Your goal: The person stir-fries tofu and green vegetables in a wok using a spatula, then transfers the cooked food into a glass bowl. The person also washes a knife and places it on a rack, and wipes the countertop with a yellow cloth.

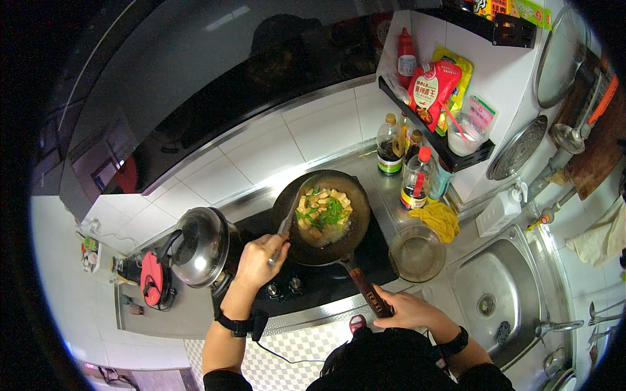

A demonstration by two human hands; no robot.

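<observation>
A dark wok (362, 205) sits on the black cooktop (313, 293). Inside it, tofu pieces (323, 200) and green vegetable strips (335, 210) lie in some liquid. My left hand (259, 261) grips the handle of a metal spatula (286, 220), whose head reaches along the wok's left inner side; part of the head cannot be made out. My right hand (408, 309) holds the end of the wok's brown wooden handle (368, 291).
Left of the wok stands a pot with a domed metal lid (201, 247), beyond it a red-lidded appliance (152, 278). To the right are sauce bottles (415, 181), a yellow cloth (437, 221), a round glass bowl (417, 254) and a steel sink (494, 273). A black hood (220, 88) hangs above.
</observation>
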